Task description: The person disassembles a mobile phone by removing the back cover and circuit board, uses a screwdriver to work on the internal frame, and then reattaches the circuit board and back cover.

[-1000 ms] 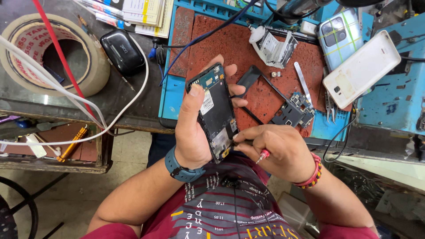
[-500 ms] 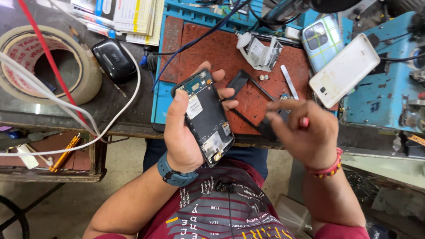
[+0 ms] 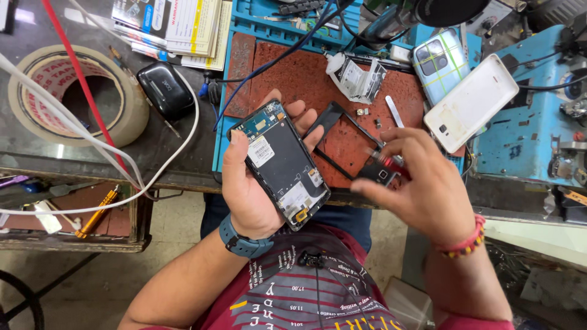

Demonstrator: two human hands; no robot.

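The left hand point(image 3: 254, 189) sits at centre frame, palm up, cradling an opened phone body point(image 3: 282, 164). Its fingers are curled around the far edge and the thumb is laid along the near edge. The phone's back is off, exposing a green board at the top and a dark battery area bearing a white label. Its long axis runs diagonally, from upper left down to lower right.

The right hand point(image 3: 428, 189) is just right of centre, fingers drawn together in a pinch on a small dark part with a red-tipped tool point(image 3: 385, 171). Motion blur prevents telling the two apart. The pinched item lies directly to the right of the phone's lower end, close but not touching; the right hand is the nearer one to it.

Behind both hands a black phone frame point(image 3: 333, 131) rests on the red mat point(image 3: 293, 73) of the surface. A white back cover point(image 3: 471, 104) lies at upper right, a tape roll point(image 3: 76, 91) at upper left, and a black case point(image 3: 165, 88) beside the roll.
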